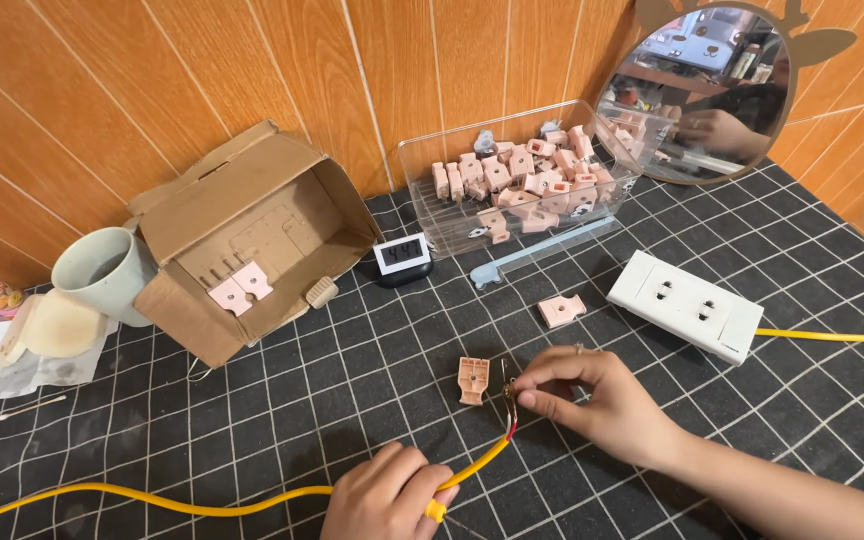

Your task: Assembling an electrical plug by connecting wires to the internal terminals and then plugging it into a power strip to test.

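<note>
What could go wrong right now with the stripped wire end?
The right hand pinches fine bare strands at the yellow cable tip; they may fray or break off. The left hand grips the cable just behind, so a tug could sweep the small pink part lying close by.

Left hand [387,497]: enters at the lower edge of the view, knuckles up, fingers curled into a closed grip, thumb tucked toward the index finger. Right hand [592,395]: extends from the lower right corner, forearm bare and angled up and to the left. Thumb and index fingertips [518,385] are pinched together, pointing left; the remaining fingers are bent beneath the palm. The hands are near each other, not touching.
</note>
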